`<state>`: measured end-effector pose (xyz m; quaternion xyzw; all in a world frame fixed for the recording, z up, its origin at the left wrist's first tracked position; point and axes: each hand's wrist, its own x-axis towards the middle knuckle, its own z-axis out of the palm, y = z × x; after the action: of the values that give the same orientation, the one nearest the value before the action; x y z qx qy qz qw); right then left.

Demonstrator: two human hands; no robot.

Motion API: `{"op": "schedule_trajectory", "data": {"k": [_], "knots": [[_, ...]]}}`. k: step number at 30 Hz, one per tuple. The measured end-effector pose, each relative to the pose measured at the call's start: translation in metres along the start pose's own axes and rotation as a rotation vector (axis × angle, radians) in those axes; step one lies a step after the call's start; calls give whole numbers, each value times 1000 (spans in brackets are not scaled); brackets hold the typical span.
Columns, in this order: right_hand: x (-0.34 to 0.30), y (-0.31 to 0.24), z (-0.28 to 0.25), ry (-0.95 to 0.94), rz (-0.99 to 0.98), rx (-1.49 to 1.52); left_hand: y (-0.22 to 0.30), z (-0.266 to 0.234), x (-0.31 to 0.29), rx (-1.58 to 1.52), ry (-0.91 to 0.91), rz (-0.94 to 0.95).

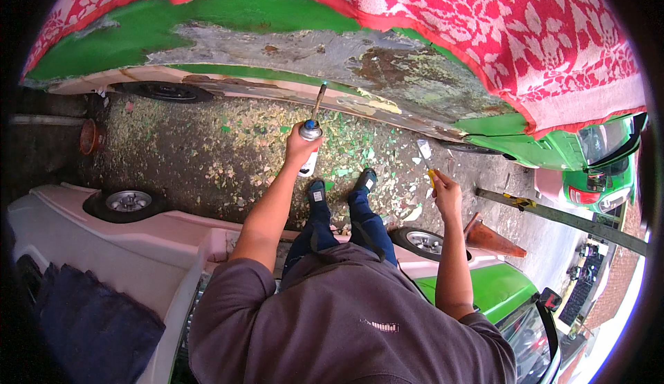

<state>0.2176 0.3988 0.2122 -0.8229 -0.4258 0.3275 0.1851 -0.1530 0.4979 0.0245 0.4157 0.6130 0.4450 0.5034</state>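
My left hand (298, 149) is closed around a gas blowtorch (311, 132), a canister with a metal nozzle. The nozzle points away from me, and a bluish glow shows at its tip, near the lower edge of the car's side. That green car panel (277, 48) has large grey and brown patches where the paint is gone. To the right, my right hand (446, 194) grips a scraper (425, 150) by its yellow handle. The scraper's flat blade points forward, below the panel and apart from it.
A red-and-white floral cloth (477, 17) covers the car's upper part. Paint flakes (207, 156) litter the ground around my feet. Close behind me stands a pink-and-green car (173, 228). At the right are an orange cone (491, 237) and a metal post (567, 221).
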Motion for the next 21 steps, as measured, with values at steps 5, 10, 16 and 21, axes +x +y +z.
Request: {"op": "schedule_trajectory", "data": {"k": [5, 10, 16, 21], "knots": [[-1, 0, -4, -3, 14, -3, -11, 4, 7, 49, 11, 22], [0, 7, -7, 12, 19, -7, -11, 5, 7, 26, 13, 22], [-2, 9, -7, 13, 12, 0, -9, 11, 5, 11, 9, 24], [0, 7, -6, 9, 8, 6, -17, 10, 7, -44, 15, 24]]}}
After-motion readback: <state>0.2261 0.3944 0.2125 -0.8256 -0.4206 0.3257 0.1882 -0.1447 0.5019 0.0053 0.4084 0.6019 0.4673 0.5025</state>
